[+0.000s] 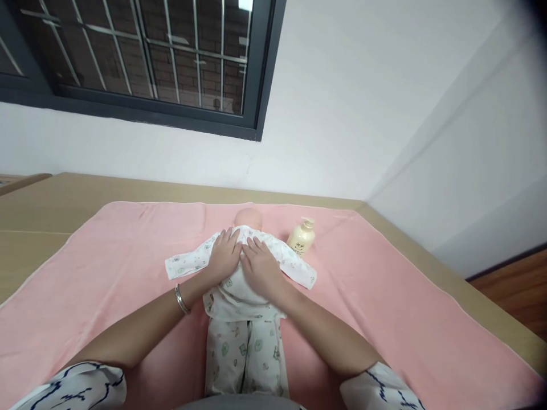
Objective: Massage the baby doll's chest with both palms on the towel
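A baby doll point(248, 218) lies on a pink towel point(106, 267), dressed in a white printed top point(294, 263) and matching trousers point(243, 353). My left hand point(223, 255) lies flat on the doll's chest, fingers apart and pointing toward the head. My right hand point(261, 265) rests flat beside it on the same chest, the two hands almost touching. A silver bangle point(182, 299) circles my left wrist. Both of the top's sleeves spread out sideways on the towel. The doll's torso is hidden under my hands.
A cream pump bottle point(301, 237) stands on the towel just right of the doll's head. The towel covers a tan table point(55, 199) set against a white wall. A dark-framed barred window point(141, 51) is above left. Wooden floor point(517, 290) shows at the right.
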Motion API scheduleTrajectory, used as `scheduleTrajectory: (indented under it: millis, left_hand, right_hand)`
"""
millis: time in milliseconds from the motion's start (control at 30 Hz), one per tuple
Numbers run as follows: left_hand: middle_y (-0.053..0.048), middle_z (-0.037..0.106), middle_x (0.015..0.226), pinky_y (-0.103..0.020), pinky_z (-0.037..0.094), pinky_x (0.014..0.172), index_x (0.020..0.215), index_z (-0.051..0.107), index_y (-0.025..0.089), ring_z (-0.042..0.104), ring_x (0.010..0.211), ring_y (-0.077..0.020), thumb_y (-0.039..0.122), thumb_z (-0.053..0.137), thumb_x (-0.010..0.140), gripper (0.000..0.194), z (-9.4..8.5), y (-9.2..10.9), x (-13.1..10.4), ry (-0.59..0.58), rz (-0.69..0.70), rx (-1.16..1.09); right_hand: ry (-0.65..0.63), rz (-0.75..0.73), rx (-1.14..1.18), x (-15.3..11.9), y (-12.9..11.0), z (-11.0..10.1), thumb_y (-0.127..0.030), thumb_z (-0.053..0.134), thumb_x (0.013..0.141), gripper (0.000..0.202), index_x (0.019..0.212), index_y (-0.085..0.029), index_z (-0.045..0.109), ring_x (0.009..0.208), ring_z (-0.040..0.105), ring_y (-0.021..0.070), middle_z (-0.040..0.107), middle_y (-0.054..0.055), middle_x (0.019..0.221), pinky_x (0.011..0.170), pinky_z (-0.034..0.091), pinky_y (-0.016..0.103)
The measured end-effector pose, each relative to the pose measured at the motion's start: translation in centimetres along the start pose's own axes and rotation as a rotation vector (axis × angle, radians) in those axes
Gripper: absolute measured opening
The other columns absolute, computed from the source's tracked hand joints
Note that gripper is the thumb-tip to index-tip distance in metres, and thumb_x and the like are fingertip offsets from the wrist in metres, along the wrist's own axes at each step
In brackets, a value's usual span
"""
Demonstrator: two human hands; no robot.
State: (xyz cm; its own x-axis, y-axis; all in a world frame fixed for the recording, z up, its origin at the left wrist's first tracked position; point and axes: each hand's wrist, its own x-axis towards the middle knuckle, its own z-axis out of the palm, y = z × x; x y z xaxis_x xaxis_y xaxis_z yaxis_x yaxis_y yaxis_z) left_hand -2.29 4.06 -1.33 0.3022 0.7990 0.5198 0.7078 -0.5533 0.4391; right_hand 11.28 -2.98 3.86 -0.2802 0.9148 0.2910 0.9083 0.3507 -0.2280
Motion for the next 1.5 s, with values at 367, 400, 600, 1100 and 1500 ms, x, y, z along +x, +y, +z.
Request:
scheduleTrajectory:
  millis: [367, 400, 600, 1100, 1500]
  left_hand:
    - [-0.017, 0.046, 0.146, -0.054, 0.031, 0.112, 0.137, 0.047, 0.014, 0.034, 0.14, -0.0332, 0.032, 0.034, 0.097, 0.047, 0.3, 0.8, -0.9, 0.056, -0.077, -0.018]
    - [-0.017, 0.045, 0.146, -0.054, 0.031, 0.112, 0.138, 0.046, 0.014, 0.034, 0.14, -0.0331, 0.032, 0.034, 0.097, 0.047, 0.3, 1.0, -1.0, 0.053, -0.079, -0.016]
    - [-0.015, 0.032, 0.155, -0.053, 0.023, 0.117, 0.139, 0.046, 0.012, 0.019, 0.147, -0.0307, 0.026, 0.033, 0.095, 0.047, -0.3, 2.4, -1.6, 0.009, -0.016, 0.009]
    - [-0.01, 0.044, 0.149, -0.052, 0.027, 0.114, 0.139, 0.046, 0.017, 0.03, 0.143, -0.0311, 0.025, 0.034, 0.094, 0.047, -0.8, 3.0, -1.5, -0.042, 0.026, 0.056]
    - [-0.016, 0.046, 0.147, -0.054, 0.027, 0.114, 0.137, 0.047, 0.012, 0.032, 0.142, -0.032, 0.026, 0.034, 0.094, 0.047, -0.6, 2.5, -0.7, -0.019, -0.051, 0.022]
  right_hand:
    - [0.055, 0.152, 0.007, 1.8, 3.0, 1.2, -0.036, 0.031, 0.099, 0.057, 0.146, -0.005, 0.035, 0.144, 0.026, 0.0265, 0.034, 0.018, 0.152, 0.118, 0.016, 0.045]
    - [0.053, 0.152, 0.013, 1.9, 3.1, 1.2, -0.037, 0.031, 0.099, 0.057, 0.146, -0.005, 0.035, 0.145, 0.025, 0.0263, 0.034, 0.018, 0.153, 0.118, 0.015, 0.045]
    - [-0.095, 0.168, 0.078, 3.0, 4.3, 0.3, -0.042, 0.037, 0.096, 0.063, 0.149, -0.008, 0.029, 0.147, 0.017, 0.0286, 0.027, 0.016, 0.156, 0.118, 0.015, 0.048]
    - [-0.054, 0.24, 0.05, 3.0, 4.3, 0.0, -0.039, 0.026, 0.101, 0.057, 0.145, -0.006, 0.037, 0.144, 0.028, 0.0275, 0.036, 0.018, 0.152, 0.117, 0.021, 0.045]
    - [-0.055, 0.074, 0.117, 1.6, 2.6, 0.0, -0.032, 0.029, 0.099, 0.054, 0.147, -0.007, 0.035, 0.147, 0.019, 0.024, 0.03, 0.015, 0.155, 0.119, 0.018, 0.045]
